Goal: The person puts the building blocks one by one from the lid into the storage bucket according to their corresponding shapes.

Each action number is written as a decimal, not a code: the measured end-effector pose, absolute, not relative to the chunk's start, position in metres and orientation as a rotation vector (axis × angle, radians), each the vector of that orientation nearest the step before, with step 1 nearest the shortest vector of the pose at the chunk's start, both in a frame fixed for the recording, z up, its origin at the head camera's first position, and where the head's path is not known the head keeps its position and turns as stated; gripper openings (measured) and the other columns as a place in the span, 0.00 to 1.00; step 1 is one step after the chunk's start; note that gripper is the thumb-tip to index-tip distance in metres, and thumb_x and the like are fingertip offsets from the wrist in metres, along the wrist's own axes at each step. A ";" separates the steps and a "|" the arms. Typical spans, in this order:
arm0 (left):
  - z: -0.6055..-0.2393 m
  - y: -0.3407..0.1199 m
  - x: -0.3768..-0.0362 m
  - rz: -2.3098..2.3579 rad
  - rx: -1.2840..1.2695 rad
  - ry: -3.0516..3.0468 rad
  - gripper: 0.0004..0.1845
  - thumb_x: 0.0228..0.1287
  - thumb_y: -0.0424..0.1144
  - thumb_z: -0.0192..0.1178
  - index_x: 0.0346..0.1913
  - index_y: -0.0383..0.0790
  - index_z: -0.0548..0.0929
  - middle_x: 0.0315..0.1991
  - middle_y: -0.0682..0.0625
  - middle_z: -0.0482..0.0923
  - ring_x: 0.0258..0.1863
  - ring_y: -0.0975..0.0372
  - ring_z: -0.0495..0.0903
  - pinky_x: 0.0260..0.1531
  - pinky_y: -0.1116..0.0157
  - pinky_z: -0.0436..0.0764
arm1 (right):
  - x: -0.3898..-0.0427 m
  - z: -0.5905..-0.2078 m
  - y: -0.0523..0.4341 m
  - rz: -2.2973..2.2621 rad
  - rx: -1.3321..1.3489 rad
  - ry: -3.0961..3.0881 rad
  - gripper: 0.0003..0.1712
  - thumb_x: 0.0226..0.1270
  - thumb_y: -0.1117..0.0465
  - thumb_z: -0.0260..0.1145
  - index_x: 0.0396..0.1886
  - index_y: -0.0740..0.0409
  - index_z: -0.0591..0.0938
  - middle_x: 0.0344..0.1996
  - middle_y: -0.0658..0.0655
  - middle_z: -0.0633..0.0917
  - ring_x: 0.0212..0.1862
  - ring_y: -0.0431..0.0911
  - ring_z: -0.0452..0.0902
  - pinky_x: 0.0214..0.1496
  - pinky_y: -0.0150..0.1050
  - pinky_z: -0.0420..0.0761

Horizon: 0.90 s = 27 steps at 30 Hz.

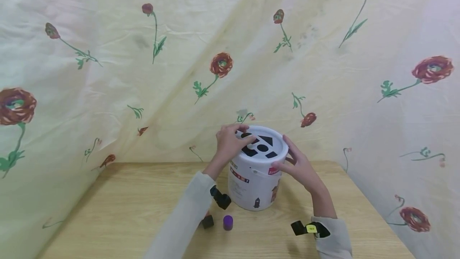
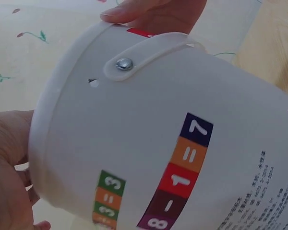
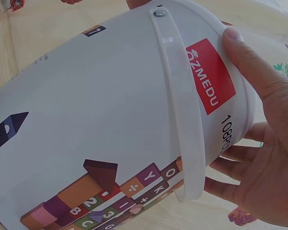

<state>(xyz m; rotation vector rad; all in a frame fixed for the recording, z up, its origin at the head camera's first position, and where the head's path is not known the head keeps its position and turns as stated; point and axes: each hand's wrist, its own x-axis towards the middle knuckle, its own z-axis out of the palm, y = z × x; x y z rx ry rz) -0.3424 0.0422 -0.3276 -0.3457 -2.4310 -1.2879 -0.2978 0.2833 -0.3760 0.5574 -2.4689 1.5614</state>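
Note:
A white bucket (image 1: 251, 191) stands upright on the table, its white lid (image 1: 278, 139) carrying several black shapes on top. My left hand (image 1: 230, 141) lies over the lid's left side, thumb reaching across the top and fingers near the far rim. In the left wrist view the lid's edge hides most of those fingers, so whether they pinch anything cannot be seen. My right hand (image 3: 273, 129) grips the rim from the right, thumb near the red label (image 3: 211, 76) and fingers round the far side. A white handle (image 3: 182, 105) hangs against the bucket.
A small purple cylinder (image 1: 228, 223) stands on the wooden table (image 1: 143, 203) in front of the bucket. Beside it, partly behind my left sleeve, is a dark block (image 1: 207, 222). Flower-printed cloth (image 1: 179, 83) hangs behind the table and along both sides.

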 end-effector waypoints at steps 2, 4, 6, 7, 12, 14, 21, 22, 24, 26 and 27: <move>-0.326 0.038 -0.341 -1.289 -0.354 -2.413 0.21 0.61 0.50 0.73 0.55 0.50 0.86 0.52 0.50 0.85 0.57 0.54 0.72 0.59 0.50 0.73 | -0.298 -0.376 0.283 1.560 0.552 -2.471 0.56 0.66 0.57 0.73 0.84 0.46 0.48 0.82 0.60 0.54 0.81 0.63 0.49 0.73 0.69 0.59; -0.326 0.032 -0.339 -1.295 -0.376 -2.388 0.20 0.61 0.50 0.72 0.55 0.49 0.86 0.51 0.49 0.85 0.56 0.54 0.73 0.58 0.50 0.74 | -0.298 -0.375 0.283 1.562 0.547 -2.472 0.56 0.66 0.57 0.73 0.84 0.46 0.48 0.82 0.59 0.53 0.81 0.63 0.48 0.74 0.70 0.59; -0.325 0.026 -0.337 -1.302 -0.402 -2.374 0.19 0.62 0.50 0.72 0.54 0.47 0.87 0.51 0.49 0.85 0.55 0.53 0.74 0.57 0.50 0.76 | -0.298 -0.375 0.282 1.563 0.543 -2.473 0.56 0.66 0.56 0.73 0.84 0.45 0.48 0.82 0.59 0.53 0.81 0.63 0.48 0.74 0.69 0.59; -0.326 0.023 -0.336 -1.310 -0.415 -2.371 0.19 0.62 0.49 0.72 0.53 0.47 0.87 0.51 0.49 0.84 0.56 0.54 0.74 0.58 0.50 0.76 | -0.299 -0.375 0.282 1.564 0.541 -2.475 0.56 0.66 0.56 0.73 0.84 0.45 0.48 0.82 0.59 0.53 0.81 0.63 0.48 0.74 0.69 0.59; -0.340 0.006 -0.330 -1.350 -0.462 -2.372 0.19 0.62 0.50 0.71 0.53 0.46 0.86 0.54 0.49 0.82 0.58 0.54 0.73 0.58 0.49 0.74 | -0.299 -0.375 0.282 1.580 0.539 -2.474 0.56 0.66 0.56 0.73 0.84 0.47 0.48 0.83 0.59 0.52 0.82 0.62 0.47 0.75 0.69 0.58; -0.348 -0.002 -0.326 -1.396 -0.469 -2.341 0.20 0.61 0.49 0.71 0.53 0.45 0.84 0.54 0.48 0.80 0.57 0.53 0.72 0.56 0.50 0.74 | -0.298 -0.375 0.283 1.586 0.539 -2.474 0.57 0.66 0.57 0.73 0.84 0.48 0.47 0.83 0.59 0.52 0.82 0.62 0.46 0.75 0.69 0.57; -0.382 -0.029 -0.319 -1.542 -0.535 -2.237 0.20 0.59 0.42 0.71 0.48 0.35 0.78 0.47 0.47 0.77 0.51 0.54 0.73 0.55 0.54 0.74 | -0.298 -0.375 0.282 1.581 0.545 -2.479 0.57 0.66 0.57 0.72 0.84 0.49 0.47 0.83 0.60 0.52 0.82 0.63 0.47 0.75 0.69 0.58; -0.388 -0.032 -0.319 -1.532 -0.564 -2.250 0.19 0.59 0.41 0.71 0.47 0.34 0.79 0.46 0.47 0.77 0.50 0.55 0.74 0.55 0.55 0.75 | -0.298 -0.375 0.282 1.582 0.547 -2.478 0.57 0.66 0.57 0.72 0.84 0.49 0.47 0.83 0.60 0.52 0.82 0.63 0.47 0.75 0.69 0.58; -0.399 -0.037 -0.317 -1.499 -0.664 -2.284 0.17 0.57 0.38 0.72 0.45 0.34 0.80 0.44 0.47 0.79 0.49 0.56 0.75 0.54 0.55 0.77 | -0.299 -0.375 0.282 1.585 0.550 -2.474 0.57 0.66 0.57 0.72 0.84 0.49 0.47 0.83 0.60 0.52 0.82 0.62 0.47 0.75 0.69 0.58; -0.410 -0.041 -0.316 -1.427 -0.794 -2.341 0.15 0.55 0.35 0.73 0.44 0.35 0.82 0.43 0.46 0.82 0.48 0.57 0.77 0.54 0.53 0.78 | -0.300 -0.375 0.282 1.588 0.551 -2.470 0.56 0.66 0.57 0.72 0.84 0.48 0.47 0.83 0.60 0.52 0.82 0.62 0.46 0.75 0.69 0.58; -0.414 -0.042 -0.314 -1.389 -0.864 -2.374 0.14 0.54 0.35 0.74 0.43 0.36 0.84 0.43 0.47 0.83 0.47 0.57 0.78 0.54 0.52 0.79 | -0.300 -0.375 0.282 1.590 0.551 -2.469 0.56 0.66 0.57 0.72 0.84 0.47 0.47 0.83 0.59 0.52 0.82 0.62 0.47 0.75 0.69 0.58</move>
